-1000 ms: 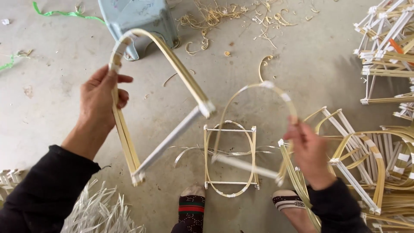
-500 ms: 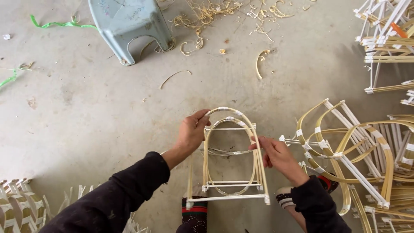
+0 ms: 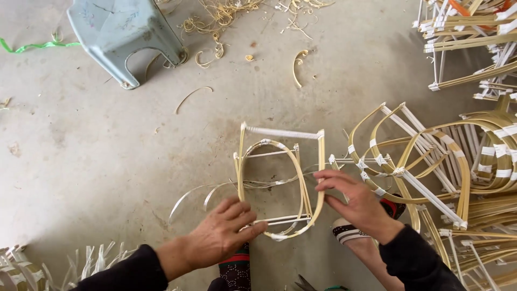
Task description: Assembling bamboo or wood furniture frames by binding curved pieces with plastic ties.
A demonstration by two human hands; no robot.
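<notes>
The frame is pale yellow cane with white bindings at its corners. The heap of frames shows the same yellow and white. The stool is faded grey-blue with a faint flower print. The ribbon is bright green, the floor grey, both sleeves black.

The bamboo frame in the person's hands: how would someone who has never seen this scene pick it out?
On the grey concrete floor, look at the bottom middle, left of the big heap of frames. The bamboo frame sits between the left hand and right hand. Unlike the heaped ones, it lies alone, with a white-wrapped bar across its far end.
</notes>
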